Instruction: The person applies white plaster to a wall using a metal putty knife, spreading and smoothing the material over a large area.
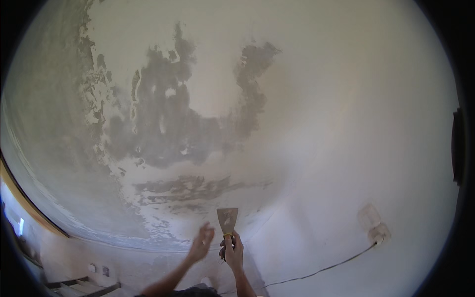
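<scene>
My right hand [235, 253] is wrapped round the handle of a putty knife [227, 218]. Its wide metal blade points up, away from me, and carries a smear on its face. Just to the left, my left hand [201, 243] is raised with bent, parted fingers and appears to hold nothing. A gap separates it from the blade. Beyond both hands spreads a pale plastered surface [213, 94] with large grey patches [166, 123] and ragged, flaking white edges. The blade looks apart from that surface, though its exact distance is hard to judge.
A dark cord [321, 270] runs from near my right forearm to a wall outlet [379, 234] at the lower right. Wooden framing [84, 286] stands at the lower left, below two small wall boxes [99, 270]. A brown trim edge [29, 208] curves along the left.
</scene>
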{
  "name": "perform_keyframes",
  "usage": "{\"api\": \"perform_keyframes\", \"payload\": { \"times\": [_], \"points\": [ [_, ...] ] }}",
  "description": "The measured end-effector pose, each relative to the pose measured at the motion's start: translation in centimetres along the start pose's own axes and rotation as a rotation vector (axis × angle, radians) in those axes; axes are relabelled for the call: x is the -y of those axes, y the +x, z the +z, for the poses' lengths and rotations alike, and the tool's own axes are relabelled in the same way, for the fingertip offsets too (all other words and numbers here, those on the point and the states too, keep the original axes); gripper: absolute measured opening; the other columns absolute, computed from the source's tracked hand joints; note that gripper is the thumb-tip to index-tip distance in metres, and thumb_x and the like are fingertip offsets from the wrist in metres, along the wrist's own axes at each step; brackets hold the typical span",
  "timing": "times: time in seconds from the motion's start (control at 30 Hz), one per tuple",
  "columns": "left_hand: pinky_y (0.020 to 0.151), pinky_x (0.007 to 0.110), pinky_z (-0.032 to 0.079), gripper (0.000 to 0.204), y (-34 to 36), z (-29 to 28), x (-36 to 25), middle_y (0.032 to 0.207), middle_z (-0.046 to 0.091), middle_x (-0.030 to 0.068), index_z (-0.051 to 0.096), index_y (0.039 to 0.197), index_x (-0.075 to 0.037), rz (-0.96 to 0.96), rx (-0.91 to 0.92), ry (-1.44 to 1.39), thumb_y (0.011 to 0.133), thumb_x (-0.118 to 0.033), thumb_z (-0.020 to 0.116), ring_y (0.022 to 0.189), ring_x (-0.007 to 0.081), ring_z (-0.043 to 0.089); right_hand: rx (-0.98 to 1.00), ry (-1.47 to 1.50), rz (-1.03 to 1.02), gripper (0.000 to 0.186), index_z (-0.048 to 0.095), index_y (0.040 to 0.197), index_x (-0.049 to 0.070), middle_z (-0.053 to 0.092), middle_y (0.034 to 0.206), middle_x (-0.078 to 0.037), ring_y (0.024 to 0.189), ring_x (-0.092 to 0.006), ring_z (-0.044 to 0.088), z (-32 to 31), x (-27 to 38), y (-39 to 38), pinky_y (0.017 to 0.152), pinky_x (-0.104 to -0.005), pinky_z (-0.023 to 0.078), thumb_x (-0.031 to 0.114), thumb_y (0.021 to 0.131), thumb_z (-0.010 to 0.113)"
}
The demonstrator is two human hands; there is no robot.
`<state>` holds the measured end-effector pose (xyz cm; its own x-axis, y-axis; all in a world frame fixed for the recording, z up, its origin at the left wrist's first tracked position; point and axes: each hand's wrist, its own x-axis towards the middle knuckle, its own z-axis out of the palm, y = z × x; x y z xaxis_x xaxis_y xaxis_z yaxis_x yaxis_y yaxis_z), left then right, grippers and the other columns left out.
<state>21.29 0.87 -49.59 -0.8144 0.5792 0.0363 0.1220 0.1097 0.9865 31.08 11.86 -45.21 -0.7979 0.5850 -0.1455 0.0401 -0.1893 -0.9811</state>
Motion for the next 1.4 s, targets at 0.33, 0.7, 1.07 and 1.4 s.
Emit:
{"api": "perform_keyframes", "payload": {
  "times": [0.33,0.7,1.07,1.4],
  "points": [
    [0.085,0.04,0.051,0.057,1.0,6.4,-9.5,0.125,0.055,0.0275,0.02,0.148,-0.003,0.177,-0.201,-0.061,0.103,-0.023,0.047,0.106,0.0368,0.064,0.076,0.068,-0.259,0.03,0.055,0.126,0.0,0.06,0.091,-0.001,0.066,-0.0045,0.047,0.0,6.8,2.9,0.059,-0.0218,0.04,0.017,0.104,0.043],
    [0.067,0.043,0.054,0.043,4.0,3.6,-15.8,0.093,0.066,0.0264,0.05,0.127,0.002,0.205,-0.805,0.252,0.09,-0.014,0.067,0.082,0.0397,0.068,0.669,-0.622,-0.86,0.012,0.069,0.091,-0.002,0.071,0.088,-0.015,0.08,-0.0275,0.071,0.4,19.0,10.9,0.078,-0.0329,0.054,0.01,0.088,0.068],
    [0.056,0.042,0.051,0.031,8.3,5.3,-18.7,0.086,0.065,0.0197,0.054,0.109,0.002,0.22,-1.112,0.627,0.094,-0.023,0.063,0.069,0.0369,0.066,0.211,-0.169,-1.662,0.021,0.075,0.095,0.003,0.062,0.06,0.001,0.055,-0.0062,0.057,1.6,46.5,17.8,0.053,-0.0208,0.044,0.02,0.094,0.062],
    [0.047,0.046,0.044,0.034,7.9,4.6,-21.8,0.062,0.06,0.018,0.048,0.084,-0.001,0.008,-1.051,0.722,0.099,-0.03,0.057,0.052,0.0389,0.059,0.134,-0.18,-1.715,0.021,0.076,0.099,0.008,0.048,0.054,0.007,0.051,-0.002,0.045,2.5,50.0,19.7,0.051,-0.0188,0.035,0.024,0.097,0.062]
  ]
}}
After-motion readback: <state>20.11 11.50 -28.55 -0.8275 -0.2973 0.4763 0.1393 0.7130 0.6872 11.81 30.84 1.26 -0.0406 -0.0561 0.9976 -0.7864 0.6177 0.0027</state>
